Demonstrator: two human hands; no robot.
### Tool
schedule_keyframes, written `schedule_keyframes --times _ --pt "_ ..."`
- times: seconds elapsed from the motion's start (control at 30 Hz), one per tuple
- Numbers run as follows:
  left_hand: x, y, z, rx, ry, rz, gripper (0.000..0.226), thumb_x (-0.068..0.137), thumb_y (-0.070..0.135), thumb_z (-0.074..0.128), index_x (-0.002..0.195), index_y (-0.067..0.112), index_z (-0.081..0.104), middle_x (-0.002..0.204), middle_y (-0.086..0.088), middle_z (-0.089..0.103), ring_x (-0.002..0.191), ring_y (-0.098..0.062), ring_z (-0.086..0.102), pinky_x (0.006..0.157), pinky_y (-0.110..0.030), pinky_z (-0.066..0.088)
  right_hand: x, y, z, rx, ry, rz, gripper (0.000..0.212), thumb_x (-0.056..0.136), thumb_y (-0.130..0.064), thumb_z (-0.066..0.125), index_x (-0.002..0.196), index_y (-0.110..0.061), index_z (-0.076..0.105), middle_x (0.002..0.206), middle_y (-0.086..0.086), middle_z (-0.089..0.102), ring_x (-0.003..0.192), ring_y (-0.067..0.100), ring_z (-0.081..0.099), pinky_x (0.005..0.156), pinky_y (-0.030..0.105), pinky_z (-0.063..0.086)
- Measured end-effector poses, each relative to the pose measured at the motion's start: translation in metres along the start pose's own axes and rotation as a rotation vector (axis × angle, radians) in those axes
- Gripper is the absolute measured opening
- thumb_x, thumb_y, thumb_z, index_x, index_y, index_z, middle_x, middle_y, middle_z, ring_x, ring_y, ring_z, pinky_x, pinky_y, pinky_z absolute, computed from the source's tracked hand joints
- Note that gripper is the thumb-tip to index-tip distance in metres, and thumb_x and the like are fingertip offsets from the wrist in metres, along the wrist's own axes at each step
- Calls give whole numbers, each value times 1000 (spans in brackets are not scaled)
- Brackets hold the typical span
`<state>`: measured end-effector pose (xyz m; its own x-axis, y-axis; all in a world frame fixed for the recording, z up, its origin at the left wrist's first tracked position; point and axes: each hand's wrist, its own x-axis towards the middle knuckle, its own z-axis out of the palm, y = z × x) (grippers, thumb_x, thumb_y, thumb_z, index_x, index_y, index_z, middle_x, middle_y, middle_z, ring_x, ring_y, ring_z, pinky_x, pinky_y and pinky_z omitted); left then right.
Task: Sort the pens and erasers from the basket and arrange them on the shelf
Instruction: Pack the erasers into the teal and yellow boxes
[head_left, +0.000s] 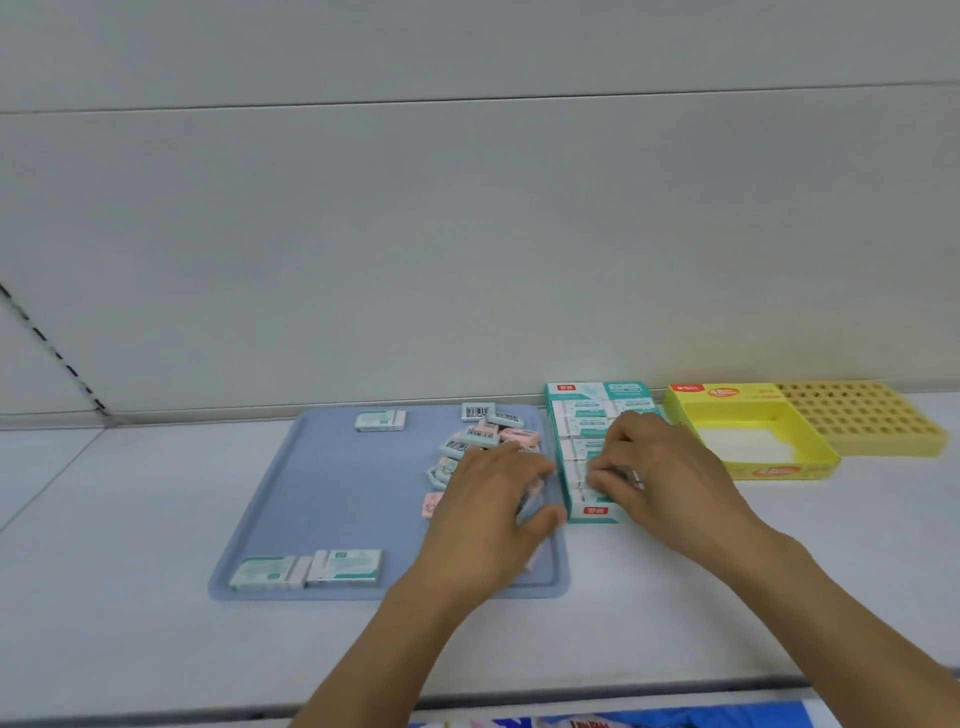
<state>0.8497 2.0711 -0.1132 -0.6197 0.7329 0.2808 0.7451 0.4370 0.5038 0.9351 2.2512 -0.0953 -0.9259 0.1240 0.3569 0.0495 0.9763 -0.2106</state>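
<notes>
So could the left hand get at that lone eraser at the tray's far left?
Probably yes: the eraser lies alone on bare tray, nothing between it and the left hand.

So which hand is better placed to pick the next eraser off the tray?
Left, probably. The left hand already rests over the loose eraser pile on the blue tray, while the right hand is busy at the teal box.

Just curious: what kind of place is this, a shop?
Probably a stationery shop shelf: a bare white shelf with a slotted upright, erasers on a blue tray, and retail display boxes.
</notes>
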Motion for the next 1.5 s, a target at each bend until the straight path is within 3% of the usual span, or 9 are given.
schedule_keyframes --times 0.33,0.53,0.63,0.77,1.0,1.13,1.23,1.4,1.5 --pt "-67 -52 -70 -78 165 -166 33 92 25 65 125 26 62 127 16 60 122 -2 49 115 -35 27 37 -111 24 268 -10 -300 19 89 -26 64 105 -19 72 98 1 65 94 24 57 80 41 42" --pt "-118 -91 -110 335 -182 -380 44 104 28 38 147 31 33 148 16 38 136 -3 35 117 -28 12 40 -173 56 93 -316 -377 42 95 -49 46 124 -20 55 116 1 54 108 22 49 83 34 28" --pt "-118 -92 -113 373 -159 -313 46 100 23 48 145 30 39 133 11 52 123 -9 47 106 -21 27 40 -185 60 37 -425 -316 34 94 -39 53 116 -13 53 114 8 51 104 30 52 71 34 30" --pt "-113 -94 -119 218 -139 -369 29 91 21 63 119 28 61 109 7 55 100 -7 51 88 -20 40 42 -186 53 96 -501 -255 36 91 -39 59 110 -10 54 110 10 50 99 31 53 70 34 34" --pt "-97 -88 -113 -12 -55 -433 14 89 17 64 87 31 64 84 8 63 75 -4 56 68 -19 44 38 -177 37 201 -386 -151 26 89 -42 59 96 -18 52 99 1 56 93 23 54 71 34 39" --pt "-80 -64 -103 -709 197 -650 14 98 11 48 100 16 61 76 -2 65 61 -15 59 53 -27 48 43 -151 17 619 -242 97 17 88 -30 66 85 -15 59 78 1 65 71 18 63 61 31 49" --pt "-64 -45 -98 -1157 178 -767 17 96 16 48 106 12 61 67 -2 53 48 -14 44 39 -22 33 41 -128 1 1098 -230 326 4 89 -9 66 86 -8 65 69 10 67 55 19 67 48 25 52" --pt "-45 -26 -86 -1119 48 -661 34 86 47 63 94 15 71 64 1 48 43 -9 24 38 -19 20 26 -98 -9 1234 -131 354 6 89 -5 65 87 -10 68 71 12 71 63 29 71 55 28 57" --pt "-37 -13 -77 -1125 15 -585 43 69 55 69 88 17 74 74 -2 65 42 -8 22 38 -19 21 15 -88 -8 1045 34 250 9 84 -7 72 83 -16 69 76 1 72 66 15 70 61 22 56"
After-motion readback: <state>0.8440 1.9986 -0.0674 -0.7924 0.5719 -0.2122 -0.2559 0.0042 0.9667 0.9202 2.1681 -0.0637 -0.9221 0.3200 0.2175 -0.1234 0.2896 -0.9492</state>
